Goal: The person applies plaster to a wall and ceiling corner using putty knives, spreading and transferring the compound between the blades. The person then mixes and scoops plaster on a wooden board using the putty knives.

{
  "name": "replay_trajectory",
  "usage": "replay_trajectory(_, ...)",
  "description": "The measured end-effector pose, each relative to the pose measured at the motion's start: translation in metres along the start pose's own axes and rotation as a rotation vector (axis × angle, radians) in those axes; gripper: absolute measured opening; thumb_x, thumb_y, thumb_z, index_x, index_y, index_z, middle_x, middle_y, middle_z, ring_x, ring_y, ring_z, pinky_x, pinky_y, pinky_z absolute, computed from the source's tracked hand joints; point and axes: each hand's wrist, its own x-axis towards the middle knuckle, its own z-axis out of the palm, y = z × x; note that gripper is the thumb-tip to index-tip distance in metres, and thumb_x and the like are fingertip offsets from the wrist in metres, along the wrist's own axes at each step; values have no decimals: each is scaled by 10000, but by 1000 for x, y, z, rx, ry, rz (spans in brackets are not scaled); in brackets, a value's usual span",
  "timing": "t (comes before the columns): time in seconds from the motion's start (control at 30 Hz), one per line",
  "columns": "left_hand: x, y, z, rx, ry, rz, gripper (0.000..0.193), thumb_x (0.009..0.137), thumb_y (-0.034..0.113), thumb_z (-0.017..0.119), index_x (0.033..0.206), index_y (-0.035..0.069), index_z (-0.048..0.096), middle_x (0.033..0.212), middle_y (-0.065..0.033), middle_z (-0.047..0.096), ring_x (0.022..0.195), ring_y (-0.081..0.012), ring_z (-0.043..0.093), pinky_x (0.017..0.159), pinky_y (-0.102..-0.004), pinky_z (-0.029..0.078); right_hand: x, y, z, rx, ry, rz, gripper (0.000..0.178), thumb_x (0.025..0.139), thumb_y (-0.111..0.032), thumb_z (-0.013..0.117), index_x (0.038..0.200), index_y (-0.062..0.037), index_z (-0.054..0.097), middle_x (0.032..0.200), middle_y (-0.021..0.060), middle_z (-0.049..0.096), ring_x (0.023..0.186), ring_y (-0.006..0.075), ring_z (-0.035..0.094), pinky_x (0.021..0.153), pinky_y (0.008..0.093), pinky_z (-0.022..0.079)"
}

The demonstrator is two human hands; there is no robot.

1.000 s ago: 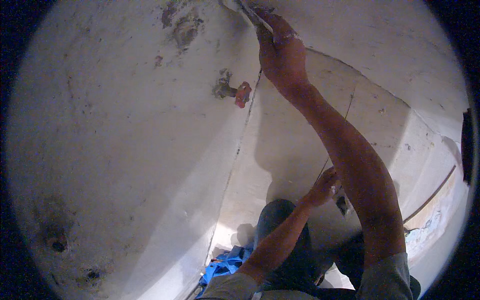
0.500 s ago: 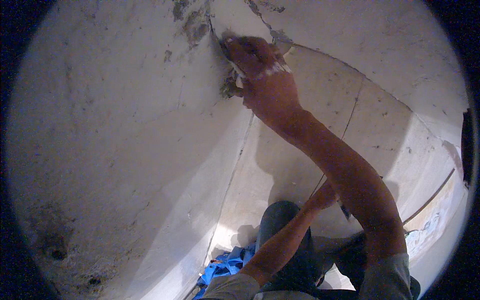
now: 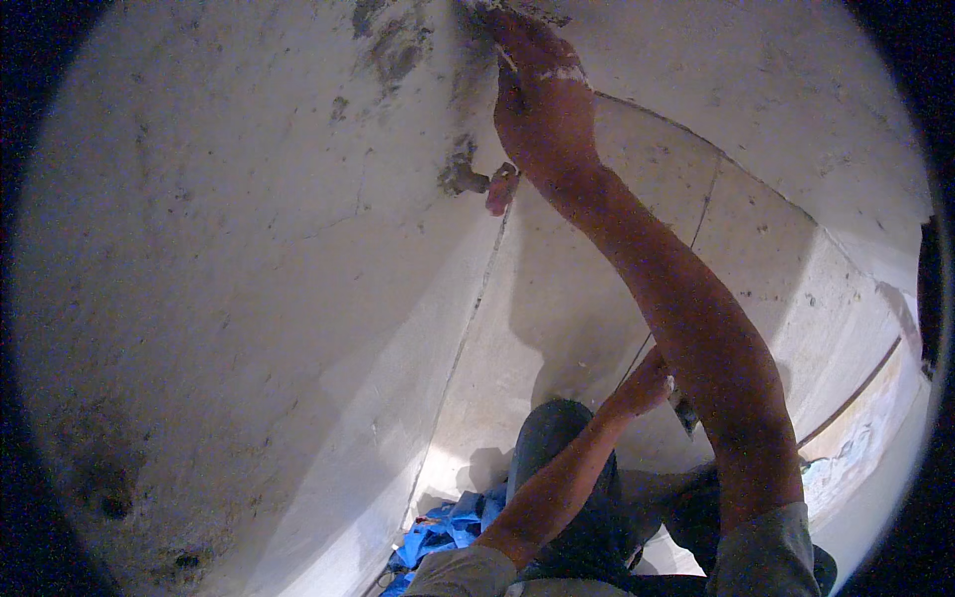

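My right hand [image 3: 547,104] is stretched up to the upper corner where the wall [image 3: 249,249] meets the surface beside it. Its fingers are closed and pressed close to the cracked, dark-stained plaster; whatever they hold is hidden. A white smear lies across the back of this hand. Below it, a short dark pipe stub [image 3: 468,179] with a reddish end piece [image 3: 501,189] juts from the wall. My left hand [image 3: 645,385] is lower down, partly behind my right forearm. It is closed on a tool with a dark flat blade [image 3: 685,413], whose handle is mostly hidden.
Crumpled blue cloth or plastic [image 3: 453,532] lies at the foot of the wall, left of my knee [image 3: 557,438]. At right, a pale sheet with coloured markings [image 3: 851,458] lies beyond a dark strip [image 3: 851,393]. Dark damp patches [image 3: 114,488] mark the lower left wall.
My right hand has moved upward along the corner, away from the pipe stub, uncovering its reddish end. My left hand has barely moved; more of its blade shows.
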Motion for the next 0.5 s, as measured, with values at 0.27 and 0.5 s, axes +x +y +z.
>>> replay_trajectory(0.27, 7, 42, 3, -34, -29, -219, 461, 971, 351, 458, 1263, -5, 476, 1303, -96, 505, 1209, -216, 436, 1034, -366, 340, -10, 5, -24, 119, -62, 21, 430, 792, 36, 475, 1195, -84, 564, 1168, 170, 580, 1039, 381, 557, 910, 456, 452)
replay_trajectory(0.5, -1, 14, -3, -68, 2, -71, 477, 963, 352, 474, 1269, -14, 471, 1331, -108, 491, 1228, -228, 432, 1029, -373, 350, 14, -13, 1, -204, -20, -41, 368, 830, 31, 485, 1197, 43, 511, 1133, 258, 564, 1114, 387, 514, 974, 454, 411)
